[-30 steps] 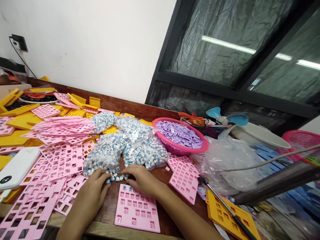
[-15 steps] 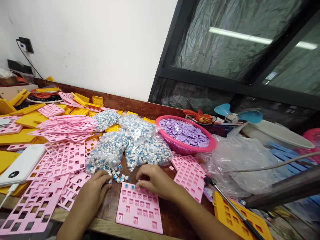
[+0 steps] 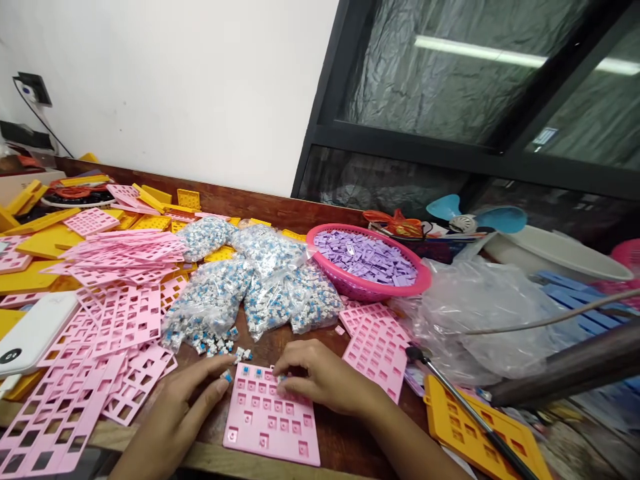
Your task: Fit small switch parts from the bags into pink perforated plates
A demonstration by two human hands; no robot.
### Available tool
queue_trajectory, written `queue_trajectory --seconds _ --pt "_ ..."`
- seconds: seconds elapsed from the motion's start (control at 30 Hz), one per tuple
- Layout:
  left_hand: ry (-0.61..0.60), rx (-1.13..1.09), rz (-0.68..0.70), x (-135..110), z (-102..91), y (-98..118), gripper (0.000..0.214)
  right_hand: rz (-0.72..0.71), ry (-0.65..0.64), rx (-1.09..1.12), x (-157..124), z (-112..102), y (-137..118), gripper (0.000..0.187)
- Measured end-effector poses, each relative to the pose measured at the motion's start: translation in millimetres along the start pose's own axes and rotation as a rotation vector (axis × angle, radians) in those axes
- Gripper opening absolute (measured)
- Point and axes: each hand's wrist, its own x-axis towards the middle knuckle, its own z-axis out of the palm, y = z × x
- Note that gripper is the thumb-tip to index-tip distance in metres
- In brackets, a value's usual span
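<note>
A pink plastic keypad plate [image 3: 273, 420] lies at the near table edge, with a few small blue-and-white switches set in its top row. My left hand [image 3: 193, 400] rests at the plate's upper left corner, fingers pinched on a small blue-and-white switch [image 3: 227, 377]. My right hand [image 3: 320, 380] sits on the plate's top right, its fingertips pressed together on a switch there. Loose switches [image 3: 220, 347] lie just beyond the plate, spilled from clear bags of switches [image 3: 250, 287].
Pink cut-out frames [image 3: 120, 320] and yellow plates [image 3: 45, 240] cover the left. A pink basket of purple keycaps [image 3: 367, 263] stands behind, with crumpled plastic bags [image 3: 480, 320], a yellow plate [image 3: 475, 433] with a black rod [image 3: 450, 413], and a white power bank [image 3: 30, 333].
Both hands drew back from the loose switch pile toward me. They now sit over the pink plate's top row, where more switches appear.
</note>
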Motion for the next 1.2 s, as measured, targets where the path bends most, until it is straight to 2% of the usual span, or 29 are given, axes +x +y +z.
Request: queue_trajectory --seconds 0.17,0.3,0.47,0.63,0.77,1.0,1.2 --pt "-0.086 0.061 0.064 -0.4 16.6 5.9 0.025 0.003 0.031 -0.120 1.8 11.7 1.3 0.015" --pt "-0.045 0.106 0.057 0.3 28.5 4.0 0.019 0.002 0.055 -0.133 3.1 16.7 6.3 0.014" --pt "0.006 0.139 0.036 -0.1 39.4 6.4 0.023 0.016 0.053 -0.108 -0.5 9.3 10.8 0.016" --pt "0.029 0.099 0.020 -0.5 49.2 13.0 0.028 0.036 0.193 -0.074 1.8 14.5 18.8 0.015" --pt "0.122 0.185 0.065 4.7 49.4 11.5 0.027 0.040 0.267 -0.011 6.8 26.6 19.9 0.014" --pt "0.034 0.230 0.013 10.6 42.0 9.8 0.027 0.066 0.309 0.038 14.7 42.8 18.1 0.016" --pt "0.121 0.242 -0.026 11.5 38.5 3.8 0.026 0.128 0.364 0.128 19.6 49.6 19.8 0.013"
